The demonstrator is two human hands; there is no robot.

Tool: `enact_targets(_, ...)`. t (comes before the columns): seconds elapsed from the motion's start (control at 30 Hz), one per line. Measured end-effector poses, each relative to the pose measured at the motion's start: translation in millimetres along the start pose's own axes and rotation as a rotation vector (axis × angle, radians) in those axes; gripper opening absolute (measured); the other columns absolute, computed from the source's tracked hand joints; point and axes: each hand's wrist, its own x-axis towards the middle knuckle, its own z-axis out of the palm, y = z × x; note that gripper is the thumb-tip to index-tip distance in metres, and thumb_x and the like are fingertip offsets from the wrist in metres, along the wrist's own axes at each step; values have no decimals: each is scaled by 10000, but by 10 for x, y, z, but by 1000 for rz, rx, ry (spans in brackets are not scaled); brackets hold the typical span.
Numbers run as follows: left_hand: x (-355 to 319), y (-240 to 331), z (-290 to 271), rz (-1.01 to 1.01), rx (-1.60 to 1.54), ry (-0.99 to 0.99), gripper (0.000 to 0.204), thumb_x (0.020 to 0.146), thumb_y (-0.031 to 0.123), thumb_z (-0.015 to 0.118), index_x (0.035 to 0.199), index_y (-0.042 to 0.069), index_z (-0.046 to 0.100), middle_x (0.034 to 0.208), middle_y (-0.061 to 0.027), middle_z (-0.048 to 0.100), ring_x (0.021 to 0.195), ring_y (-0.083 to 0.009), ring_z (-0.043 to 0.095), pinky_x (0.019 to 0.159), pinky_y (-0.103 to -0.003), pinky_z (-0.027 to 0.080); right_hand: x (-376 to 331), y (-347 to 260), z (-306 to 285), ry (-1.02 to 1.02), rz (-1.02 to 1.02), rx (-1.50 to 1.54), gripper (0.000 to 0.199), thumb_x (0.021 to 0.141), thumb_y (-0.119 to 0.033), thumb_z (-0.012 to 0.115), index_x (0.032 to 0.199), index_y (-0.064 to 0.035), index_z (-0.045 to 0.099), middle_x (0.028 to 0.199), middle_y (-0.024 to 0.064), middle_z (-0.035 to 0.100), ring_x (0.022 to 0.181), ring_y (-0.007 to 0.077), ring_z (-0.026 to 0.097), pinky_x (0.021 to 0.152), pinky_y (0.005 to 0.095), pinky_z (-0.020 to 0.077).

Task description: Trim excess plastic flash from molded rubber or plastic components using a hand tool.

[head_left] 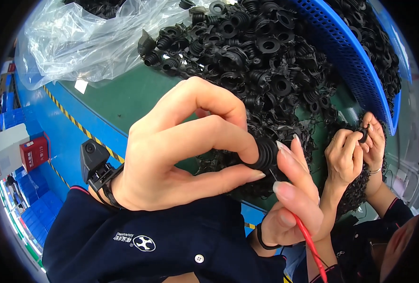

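Indoors, left hand (160, 153) pinching ribbed black bellows (267, 153), right hand (300, 203) gripping red-handled tool (308, 239); black parts (281, 85) heaped beyond

Left hand (157, 158) pinching black ribbed part (266, 152), right hand (304, 203) holding red tool (310, 243), tip unclear

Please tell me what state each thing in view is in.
Left hand: closed, pinching the black ribbed part
Right hand: closed around the red tool
Black ribbed part: held between fingertips
Red tool: held, thin tip by the part; contact unclear
Loose black parts: heaped
Blue basket: holding black parts
Clear plastic bag: crumpled
Co-worker's hands: closed on a small black piece
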Motion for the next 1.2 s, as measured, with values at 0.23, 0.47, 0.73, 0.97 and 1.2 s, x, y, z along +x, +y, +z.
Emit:
enact_targets(0.23,-2,-5,14,37,52,1,246,526,90,769,693,73,590,808,-71,476,672,-127,479,576,-217,376,4,-159,3,-14,35,-267,269,735,-167,597,988,-104,530,997,108,578,941,293,553,851,497,386)
enact_targets(0.47,-38,-97,14,55,-182,137,249,596,181,724,712,58,542,796,-85,497,674,-148,458,601,-253,356,-59,62,247,696,349,349,219,862,-112,402,904,77,504,870,232,582,883,327,563,874,477,373)
enact_targets(0.73,28,-12,96,-611,-1137,41,251,794,251,543,829,12,474,682,-137,529,533,-143,485,500,-227,375,-113,37,362,535,456,448,236,866,-161,435,910,65,485,885,252,569,813,289,583,800,383,446)
enact_targets(0.97,-38,-24,63,-661,-1118,-20,328,795,337,553,785,16,485,702,-115,533,561,-117,473,472,-219,379,-38,14,310,520,529,444,213,866,-139,422,938,47,496,966,232,539,873,263,561,775,331,451)
enact_targets(1.2,-82,-2,73,-791,-1249,-151,376,818,352,517,855,-21,500,785,-74,531,625,-85,467,515,-191,376,59,-50,201,688,402,445,199,797,-242,523,759,-68,612,1135,275,446,1060,378,454,856,437,398)
